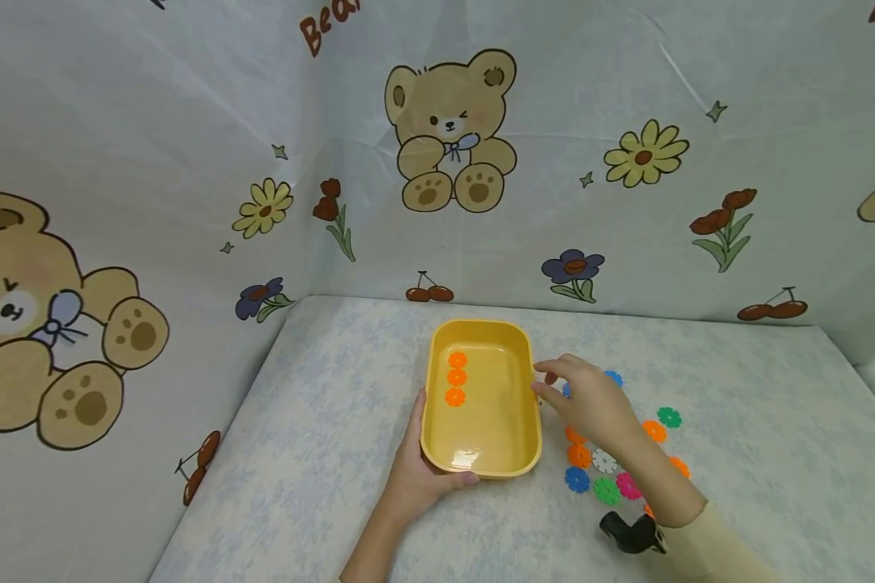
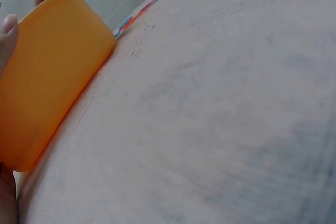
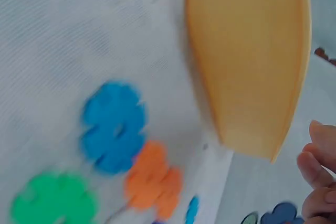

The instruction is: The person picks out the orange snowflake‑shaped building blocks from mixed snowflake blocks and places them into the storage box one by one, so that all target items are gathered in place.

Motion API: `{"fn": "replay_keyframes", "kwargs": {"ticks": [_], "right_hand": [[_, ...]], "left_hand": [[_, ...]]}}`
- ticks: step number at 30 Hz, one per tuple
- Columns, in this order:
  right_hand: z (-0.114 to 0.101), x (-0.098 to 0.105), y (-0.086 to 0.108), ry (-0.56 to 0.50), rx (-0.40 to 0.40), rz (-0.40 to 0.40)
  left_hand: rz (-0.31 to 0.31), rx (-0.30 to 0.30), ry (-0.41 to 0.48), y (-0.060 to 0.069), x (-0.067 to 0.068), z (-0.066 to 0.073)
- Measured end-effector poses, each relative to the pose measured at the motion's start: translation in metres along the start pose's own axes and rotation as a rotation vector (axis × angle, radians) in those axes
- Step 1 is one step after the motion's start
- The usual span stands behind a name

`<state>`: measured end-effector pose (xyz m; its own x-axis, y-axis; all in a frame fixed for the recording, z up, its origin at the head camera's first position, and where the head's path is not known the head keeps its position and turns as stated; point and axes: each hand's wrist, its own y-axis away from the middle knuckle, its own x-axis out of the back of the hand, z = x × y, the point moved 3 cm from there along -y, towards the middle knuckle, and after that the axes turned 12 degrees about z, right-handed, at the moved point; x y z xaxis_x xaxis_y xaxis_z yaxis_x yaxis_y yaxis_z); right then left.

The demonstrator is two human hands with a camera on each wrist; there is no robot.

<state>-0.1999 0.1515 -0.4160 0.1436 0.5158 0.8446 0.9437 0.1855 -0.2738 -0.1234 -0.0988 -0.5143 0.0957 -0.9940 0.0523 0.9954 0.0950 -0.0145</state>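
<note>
A yellow plastic tray (image 1: pixel 503 437) lies on the table with three orange notched discs (image 1: pixel 456 377) in a column on its floor. My left hand (image 1: pixel 417 482) grips the tray's near left corner, its thumb over the front rim. Beside the tray's right rim is my right hand (image 1: pixel 586 401), its fingers bent and apart from the thumb. No disc shows between them in the right wrist view, where the hand (image 3: pixel 320 177) appears only partly. Loose notched discs lie around and below that hand, among them a blue disc (image 1: pixel 577 479) and a green disc (image 1: pixel 608 491).
A white disc (image 1: pixel 604 461), a pink disc (image 1: pixel 629 486) and several other coloured discs lie on the pale, mottled table (image 1: pixel 321 437), right of the tray. A black object (image 1: pixel 630 534) is by the right sleeve. Behind stands a bear-printed cloth (image 1: pixel 539 227).
</note>
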Motion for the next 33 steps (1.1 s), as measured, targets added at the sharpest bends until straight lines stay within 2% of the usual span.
{"fn": "replay_keyframes", "kwargs": {"ticks": [5, 8, 11, 15, 25, 33], "right_hand": [[0.032, 0.001, 0.014, 0.068, -0.068, -0.115], [0.045, -0.002, 0.023, 0.101, -0.104, -0.202], [0.053, -0.006, 0.029, 0.129, -0.115, -0.246], [0.06, -0.009, 0.033, 0.144, -0.122, -0.248], [0.073, -0.015, 0.035, 0.092, -0.127, -0.232], [0.073, -0.015, 0.035, 0.067, -0.127, -0.227]], "left_hand": [[-0.012, -0.002, 0.036, 0.0, 0.0, 0.0], [-0.016, -0.005, 0.045, 0.0, 0.0, 0.0], [-0.018, -0.009, 0.049, 0.0, -0.001, 0.0], [-0.016, -0.01, 0.043, -0.001, 0.0, 0.0], [-0.022, 0.0, 0.049, 0.0, -0.001, 0.001], [-0.03, 0.009, 0.077, 0.0, -0.001, 0.001]]}}
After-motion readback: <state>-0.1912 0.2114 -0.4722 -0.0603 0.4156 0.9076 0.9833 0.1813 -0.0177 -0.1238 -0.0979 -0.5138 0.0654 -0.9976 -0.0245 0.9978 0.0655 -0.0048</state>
